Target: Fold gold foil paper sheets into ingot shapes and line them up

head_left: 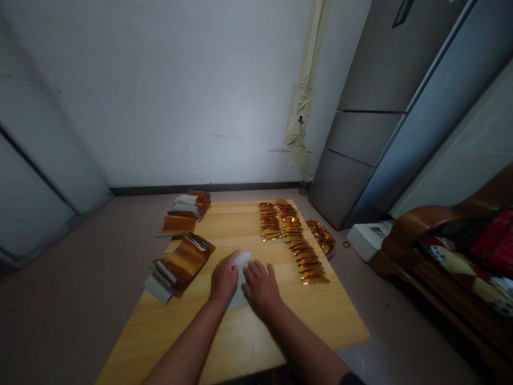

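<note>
A pale sheet of paper [240, 300] lies on the wooden table [256, 337] between my hands. My left hand [223, 279] grips its left edge, with the thumb on top and the index finger stretched along the far part. My right hand [262, 286] rests on the right side of the sheet with its fingers spread, holding nothing. Part of the paper is hidden under both hands. To the left are stacks of gold-and-white paper sheets [186, 260], fanned out. Folded shiny gold paper pieces [306, 256] stand in overlapping rows to the right.
Another bent stack of gold paper [179, 223] sits at the table's far left corner. Beyond the right edge, a container heaped with gold folded pieces [320, 235] stands low. A white box [366, 239], a wooden bench [425, 256] and a refrigerator [356, 128] are at right.
</note>
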Demonstrator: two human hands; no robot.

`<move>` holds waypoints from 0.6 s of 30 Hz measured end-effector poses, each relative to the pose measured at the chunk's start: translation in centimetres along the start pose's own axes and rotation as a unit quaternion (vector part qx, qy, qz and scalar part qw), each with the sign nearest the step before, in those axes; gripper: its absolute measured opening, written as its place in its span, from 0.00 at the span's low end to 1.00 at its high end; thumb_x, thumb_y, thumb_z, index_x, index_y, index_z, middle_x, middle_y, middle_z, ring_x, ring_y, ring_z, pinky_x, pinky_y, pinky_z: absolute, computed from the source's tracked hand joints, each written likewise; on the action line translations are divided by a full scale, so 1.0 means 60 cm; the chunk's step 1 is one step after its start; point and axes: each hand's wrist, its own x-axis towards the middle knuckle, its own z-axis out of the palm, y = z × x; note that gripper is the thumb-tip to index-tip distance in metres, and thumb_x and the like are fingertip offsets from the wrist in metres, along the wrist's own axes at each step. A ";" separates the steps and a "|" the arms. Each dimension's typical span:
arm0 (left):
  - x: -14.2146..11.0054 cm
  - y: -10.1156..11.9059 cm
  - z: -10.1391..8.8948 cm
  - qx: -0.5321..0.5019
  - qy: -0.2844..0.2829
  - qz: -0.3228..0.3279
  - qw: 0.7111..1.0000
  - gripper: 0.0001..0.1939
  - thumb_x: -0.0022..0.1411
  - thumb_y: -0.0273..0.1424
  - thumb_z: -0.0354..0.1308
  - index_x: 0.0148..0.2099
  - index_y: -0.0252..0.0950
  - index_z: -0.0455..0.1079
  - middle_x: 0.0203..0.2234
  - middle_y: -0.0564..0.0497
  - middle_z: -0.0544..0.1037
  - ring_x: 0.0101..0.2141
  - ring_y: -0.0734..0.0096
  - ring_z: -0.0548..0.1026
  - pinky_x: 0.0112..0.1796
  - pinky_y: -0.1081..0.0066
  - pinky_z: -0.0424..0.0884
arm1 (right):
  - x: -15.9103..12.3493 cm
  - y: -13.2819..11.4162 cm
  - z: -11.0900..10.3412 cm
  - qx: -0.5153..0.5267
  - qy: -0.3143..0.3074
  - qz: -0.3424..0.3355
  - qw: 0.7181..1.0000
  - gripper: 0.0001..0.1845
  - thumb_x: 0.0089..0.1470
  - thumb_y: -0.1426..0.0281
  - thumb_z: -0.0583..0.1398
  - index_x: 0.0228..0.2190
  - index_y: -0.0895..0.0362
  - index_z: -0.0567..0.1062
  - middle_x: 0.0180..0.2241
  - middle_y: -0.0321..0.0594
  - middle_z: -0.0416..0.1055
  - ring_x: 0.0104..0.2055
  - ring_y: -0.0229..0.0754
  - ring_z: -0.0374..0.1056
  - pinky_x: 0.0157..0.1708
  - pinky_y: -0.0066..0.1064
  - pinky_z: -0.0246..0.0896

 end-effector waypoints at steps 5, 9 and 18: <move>-0.019 -0.003 -0.024 0.081 0.079 0.113 0.987 0.28 0.56 0.21 0.50 0.59 0.39 0.68 0.57 0.44 0.71 0.58 0.55 0.66 0.59 0.51 0.60 | -0.004 0.009 0.005 -0.002 0.001 0.009 1.000 0.21 0.62 0.62 0.53 0.56 0.48 0.67 0.62 0.43 0.60 0.65 0.50 0.51 0.62 0.55 0.36; -0.050 -0.003 -0.050 0.113 -0.031 0.192 0.974 0.16 0.61 0.31 0.54 0.50 0.42 0.74 0.55 0.44 0.73 0.56 0.54 0.68 0.60 0.45 0.54 | 0.001 0.013 -0.003 0.015 0.009 0.013 1.000 0.20 0.62 0.63 0.54 0.55 0.49 0.68 0.61 0.44 0.62 0.64 0.51 0.52 0.61 0.56 0.36; -0.066 -0.021 -0.050 0.095 -0.155 0.163 0.970 0.26 0.50 0.38 0.65 0.53 0.41 0.73 0.56 0.42 0.72 0.56 0.53 0.69 0.59 0.47 0.58 | 0.000 0.021 -0.009 0.033 0.010 0.008 0.999 0.18 0.60 0.63 0.57 0.52 0.48 0.71 0.59 0.42 0.65 0.62 0.52 0.54 0.60 0.52 0.38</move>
